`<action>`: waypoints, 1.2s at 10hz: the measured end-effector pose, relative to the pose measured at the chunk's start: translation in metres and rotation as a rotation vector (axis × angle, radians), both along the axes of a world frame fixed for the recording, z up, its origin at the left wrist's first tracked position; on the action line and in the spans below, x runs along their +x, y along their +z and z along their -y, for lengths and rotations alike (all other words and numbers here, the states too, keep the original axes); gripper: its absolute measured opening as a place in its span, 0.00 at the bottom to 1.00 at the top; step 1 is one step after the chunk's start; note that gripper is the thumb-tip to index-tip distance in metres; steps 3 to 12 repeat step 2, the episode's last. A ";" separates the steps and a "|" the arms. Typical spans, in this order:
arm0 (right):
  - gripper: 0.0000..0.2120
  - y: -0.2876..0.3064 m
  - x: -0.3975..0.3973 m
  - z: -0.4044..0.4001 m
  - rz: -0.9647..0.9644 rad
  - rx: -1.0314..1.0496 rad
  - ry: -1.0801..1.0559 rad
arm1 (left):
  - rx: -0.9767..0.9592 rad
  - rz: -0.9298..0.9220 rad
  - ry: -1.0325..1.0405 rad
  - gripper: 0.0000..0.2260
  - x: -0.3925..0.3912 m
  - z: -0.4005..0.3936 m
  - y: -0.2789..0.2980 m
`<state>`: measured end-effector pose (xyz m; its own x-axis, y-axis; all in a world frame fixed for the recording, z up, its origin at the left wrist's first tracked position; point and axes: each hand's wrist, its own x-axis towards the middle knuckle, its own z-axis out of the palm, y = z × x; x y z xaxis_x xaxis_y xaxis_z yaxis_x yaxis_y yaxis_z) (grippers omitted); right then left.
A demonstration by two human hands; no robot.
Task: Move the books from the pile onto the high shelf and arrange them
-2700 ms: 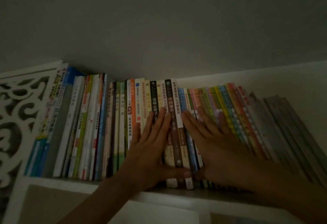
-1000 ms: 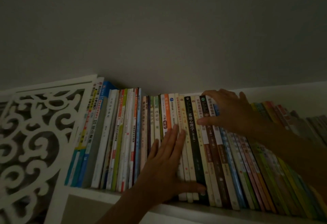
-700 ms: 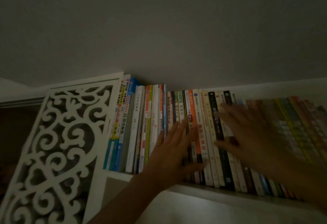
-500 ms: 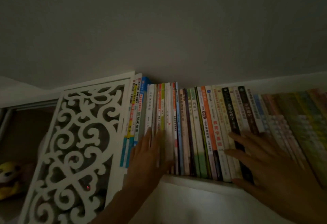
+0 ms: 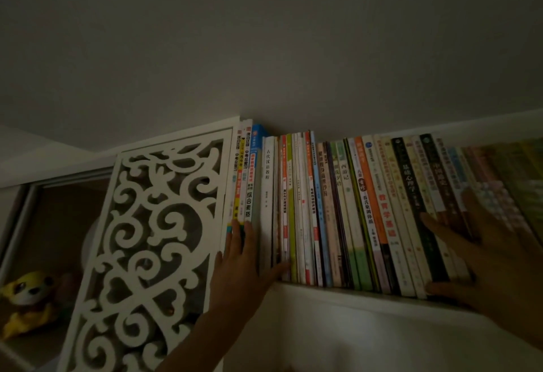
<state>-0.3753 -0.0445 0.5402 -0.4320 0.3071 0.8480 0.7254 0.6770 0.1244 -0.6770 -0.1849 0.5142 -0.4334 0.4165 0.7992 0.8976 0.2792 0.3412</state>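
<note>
- One full row of books (image 5: 338,210) stands spine-out on the high shelf (image 5: 338,291), from its left end rightward; over thirty, exact count unclear in dim blur.
- Pile: not in view; shelving looks nearly done, squaring-up remains.
- Left hand (image 5: 239,269): grip spread flat on the leftmost spines.
- Right hand (image 5: 493,263): grip spread, pressing right-side spines.
- One fretwork panel (image 5: 147,248); one yellow plush toy (image 5: 26,292).

A white high shelf (image 5: 338,294) carries a packed row of seemingly upright books (image 5: 323,210).
</note>
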 end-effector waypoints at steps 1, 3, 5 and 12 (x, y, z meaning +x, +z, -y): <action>0.58 0.005 -0.001 0.011 -0.068 -0.016 0.009 | -0.126 0.051 0.002 0.45 0.008 0.016 0.010; 0.44 0.006 0.011 0.029 -0.106 -0.118 0.080 | -0.088 -0.039 -0.097 0.45 0.025 0.042 0.020; 0.44 0.006 0.011 0.029 -0.106 -0.118 0.080 | -0.088 -0.039 -0.097 0.45 0.025 0.042 0.020; 0.44 0.006 0.011 0.029 -0.106 -0.118 0.080 | -0.088 -0.039 -0.097 0.45 0.025 0.042 0.020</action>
